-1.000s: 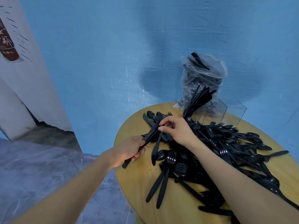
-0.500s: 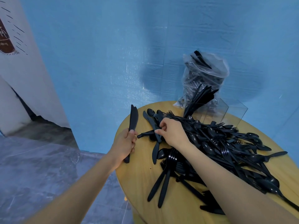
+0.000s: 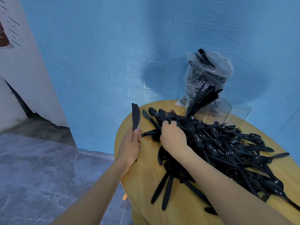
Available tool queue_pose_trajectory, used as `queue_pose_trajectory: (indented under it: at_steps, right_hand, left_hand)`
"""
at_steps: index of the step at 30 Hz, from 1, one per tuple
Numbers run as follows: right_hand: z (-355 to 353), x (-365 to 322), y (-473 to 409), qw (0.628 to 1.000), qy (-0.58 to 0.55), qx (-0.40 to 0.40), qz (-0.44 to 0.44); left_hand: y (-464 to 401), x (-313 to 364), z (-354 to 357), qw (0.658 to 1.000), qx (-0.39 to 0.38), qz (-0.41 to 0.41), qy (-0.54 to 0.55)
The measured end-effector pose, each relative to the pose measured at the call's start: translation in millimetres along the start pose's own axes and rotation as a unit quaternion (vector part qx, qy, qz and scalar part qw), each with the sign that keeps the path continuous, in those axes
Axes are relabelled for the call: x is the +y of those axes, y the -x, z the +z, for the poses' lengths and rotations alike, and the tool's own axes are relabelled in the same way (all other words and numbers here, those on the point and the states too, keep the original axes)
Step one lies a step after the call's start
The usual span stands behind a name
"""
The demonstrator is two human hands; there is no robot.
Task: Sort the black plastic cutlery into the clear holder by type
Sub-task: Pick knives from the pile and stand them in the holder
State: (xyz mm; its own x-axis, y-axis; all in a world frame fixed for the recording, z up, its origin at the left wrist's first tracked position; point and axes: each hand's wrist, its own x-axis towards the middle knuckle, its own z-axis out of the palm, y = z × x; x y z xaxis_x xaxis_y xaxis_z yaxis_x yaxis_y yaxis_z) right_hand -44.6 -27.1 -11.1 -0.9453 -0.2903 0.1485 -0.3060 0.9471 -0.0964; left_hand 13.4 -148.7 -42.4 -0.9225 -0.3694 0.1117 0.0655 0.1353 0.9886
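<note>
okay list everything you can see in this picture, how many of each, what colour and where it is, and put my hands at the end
loose cutlery pile: many knives, forks, spoons, too many to count, black, spread over the table's middle and right
held knives: a few stacked, black, upright at the table's left edge
clear holder: one, transparent, far side of table, black cutlery standing in its left compartment
plastic bag: one, clear, holding black cutlery, behind the holder
table: one, round, light wood
wall: blue
floor: grey
left hand: grips the held knives
right hand: reaching into the pile's left end
</note>
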Motion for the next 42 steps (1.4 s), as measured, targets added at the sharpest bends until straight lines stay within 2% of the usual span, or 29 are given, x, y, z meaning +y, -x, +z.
queue_pose_trajectory:
  at_steps: [8,15,24,28,36,40,42]
  right_hand:
    - [-7,5,-1,0.995,-0.093,-0.023,0.034]
    - [-15,15,-4,0.973,-0.206,0.001,0.101]
    - [-14,30,-5,0.947,-0.277,0.043,0.158]
    - [-15,38,-4,0.920,-0.342,0.058,0.184]
    - [-27,47,-1,0.824,-0.501,0.133,0.228]
    - [-45,50,7,0.812,-0.528,0.157,0.191]
    - [-54,48,12,0.817,-0.526,0.168,0.163]
  left_hand:
    - [0,-3,1,1.000,0.005,0.013,-0.011]
    - [0,-6,2,0.999,0.000,0.024,-0.035]
    - [0,-6,3,0.998,-0.003,0.027,-0.063]
    - [1,-5,3,0.997,-0.003,0.030,-0.069]
    - [-1,-2,3,0.998,-0.002,0.013,-0.063]
    - [-2,9,6,0.999,0.003,-0.014,-0.034]
    - [-3,21,12,1.000,-0.004,-0.019,-0.010]
